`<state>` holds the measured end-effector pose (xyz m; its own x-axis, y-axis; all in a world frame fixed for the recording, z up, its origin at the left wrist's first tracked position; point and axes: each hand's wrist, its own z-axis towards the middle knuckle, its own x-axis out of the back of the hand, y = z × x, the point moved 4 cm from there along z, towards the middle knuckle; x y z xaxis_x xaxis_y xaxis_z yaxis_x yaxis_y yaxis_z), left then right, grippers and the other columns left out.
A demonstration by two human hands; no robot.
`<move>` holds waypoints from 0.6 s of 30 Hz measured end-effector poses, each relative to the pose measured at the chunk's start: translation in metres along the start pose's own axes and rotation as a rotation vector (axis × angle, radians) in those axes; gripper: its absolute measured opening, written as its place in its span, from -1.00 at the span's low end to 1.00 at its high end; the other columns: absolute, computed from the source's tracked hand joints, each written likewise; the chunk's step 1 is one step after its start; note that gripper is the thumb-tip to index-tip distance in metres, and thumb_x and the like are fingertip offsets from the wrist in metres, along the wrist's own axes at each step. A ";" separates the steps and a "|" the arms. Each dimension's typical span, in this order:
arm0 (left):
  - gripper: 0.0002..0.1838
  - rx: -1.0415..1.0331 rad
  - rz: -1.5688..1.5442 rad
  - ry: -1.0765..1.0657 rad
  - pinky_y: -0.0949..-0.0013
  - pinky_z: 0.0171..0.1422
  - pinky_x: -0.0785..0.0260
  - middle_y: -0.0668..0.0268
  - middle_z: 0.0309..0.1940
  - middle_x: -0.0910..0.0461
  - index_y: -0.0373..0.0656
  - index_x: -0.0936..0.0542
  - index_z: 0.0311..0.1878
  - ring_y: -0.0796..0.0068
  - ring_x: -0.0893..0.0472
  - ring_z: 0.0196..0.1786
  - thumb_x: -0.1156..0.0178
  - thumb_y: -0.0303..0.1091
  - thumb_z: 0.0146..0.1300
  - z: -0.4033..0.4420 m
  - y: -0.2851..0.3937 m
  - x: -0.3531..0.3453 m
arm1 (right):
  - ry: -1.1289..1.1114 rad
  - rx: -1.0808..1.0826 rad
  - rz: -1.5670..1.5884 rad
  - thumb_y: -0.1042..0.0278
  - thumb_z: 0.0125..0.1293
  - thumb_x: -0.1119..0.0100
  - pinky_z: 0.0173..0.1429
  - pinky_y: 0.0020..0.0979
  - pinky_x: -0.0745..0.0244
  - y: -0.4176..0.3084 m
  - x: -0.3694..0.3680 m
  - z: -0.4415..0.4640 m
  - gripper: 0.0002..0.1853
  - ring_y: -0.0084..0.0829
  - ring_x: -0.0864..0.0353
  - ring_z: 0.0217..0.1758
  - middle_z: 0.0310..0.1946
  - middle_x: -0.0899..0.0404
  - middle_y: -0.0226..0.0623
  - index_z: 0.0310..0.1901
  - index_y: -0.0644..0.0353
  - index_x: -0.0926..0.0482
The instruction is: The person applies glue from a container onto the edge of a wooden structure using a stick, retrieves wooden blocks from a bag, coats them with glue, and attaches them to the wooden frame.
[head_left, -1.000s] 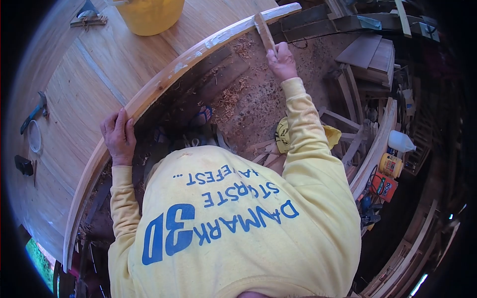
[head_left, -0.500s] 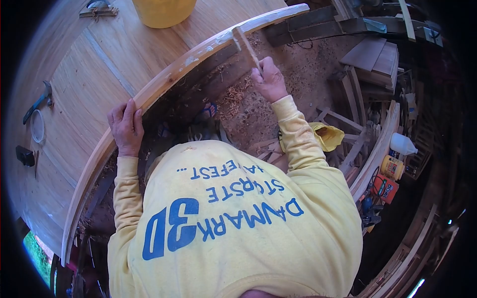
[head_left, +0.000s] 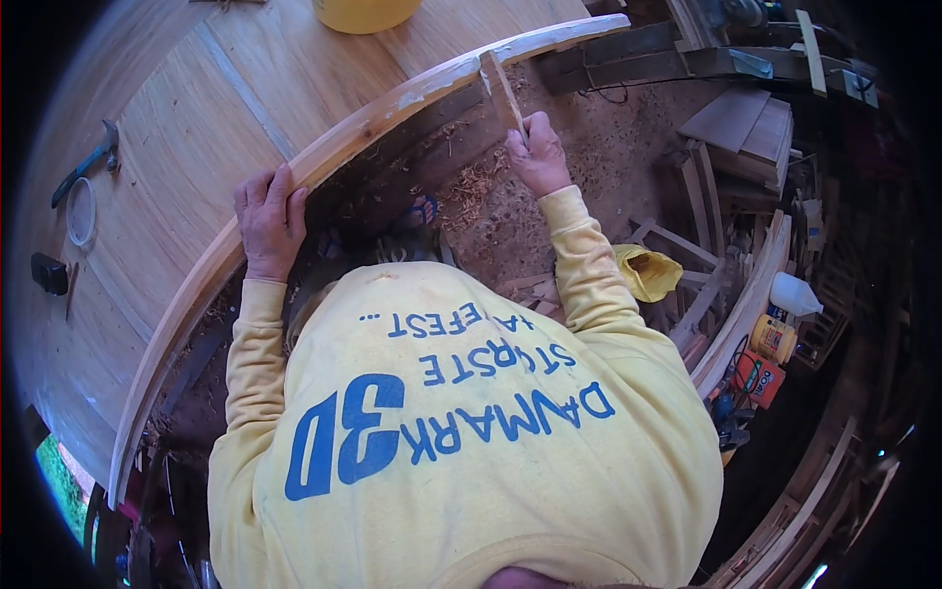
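My right hand [head_left: 539,154] is closed round a thin flat wooden stick [head_left: 504,92]. The stick's far end touches the outer side of a long curved wooden edge strip [head_left: 358,126]. A white paste-like coating [head_left: 461,71] covers the upper stretch of that strip in patches. Farther down the curve, my left hand [head_left: 270,218] rests on the strip, fingers laid over the top and thumb apart along the near side. The strip borders a broad wooden panel surface [head_left: 211,128].
On the panel lie a hammer [head_left: 86,165], a clear round lid [head_left: 81,212] and a black object [head_left: 49,274]. A yellow bucket [head_left: 365,12] stands at the top. Wood shavings [head_left: 476,187] litter the floor. Right are a yellow bag [head_left: 650,274], a white bottle [head_left: 795,294] and timber pieces [head_left: 731,133].
The view has shifted slightly, so the panel's objects sit a little differently. The stick shows its broad side more now, still against the strip. My left hand stays on the strip.
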<state>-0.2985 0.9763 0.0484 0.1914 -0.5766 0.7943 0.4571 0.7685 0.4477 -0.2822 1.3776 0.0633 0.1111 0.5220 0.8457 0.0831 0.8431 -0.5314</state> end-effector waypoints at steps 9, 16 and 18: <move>-0.55 -0.038 -0.038 -0.080 0.10 0.21 -0.38 0.08 0.01 -0.57 -0.23 -0.62 0.16 0.04 -0.51 0.06 -0.40 -0.29 0.23 -0.002 -0.004 0.019 | -0.118 0.066 0.108 0.28 0.31 -0.19 -0.18 0.03 -0.51 -0.056 -0.034 -0.030 -0.73 0.21 -0.60 -0.27 -0.36 -0.53 0.08 -0.14 0.19 -0.33; -0.57 0.048 0.054 -0.056 0.11 0.17 -0.36 0.13 -0.08 -0.59 -0.21 -0.67 0.09 0.09 -0.52 0.03 -0.44 -0.22 0.19 -0.031 -0.033 0.032 | -0.108 0.026 -0.019 0.31 0.34 -0.12 -0.18 0.00 -0.52 -0.040 -0.027 -0.020 -0.79 0.16 -0.60 -0.31 -0.39 -0.53 0.08 -0.18 0.21 -0.33; -0.57 0.049 0.043 -0.045 0.12 0.14 -0.35 0.15 -0.12 -0.58 -0.20 -0.67 0.09 0.09 -0.52 0.00 -0.44 -0.22 0.19 -0.029 -0.035 0.031 | -0.222 0.115 -0.001 0.32 0.34 -0.12 -0.17 -0.01 -0.52 -0.075 -0.036 -0.040 -0.80 0.16 -0.59 -0.32 -0.40 -0.53 0.07 -0.17 0.21 -0.34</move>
<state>-0.2834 0.9237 0.0458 0.1704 -0.5302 0.8306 0.4064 0.8057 0.4309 -0.2524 1.2901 0.0713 -0.1105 0.5262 0.8431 -0.0311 0.8461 -0.5321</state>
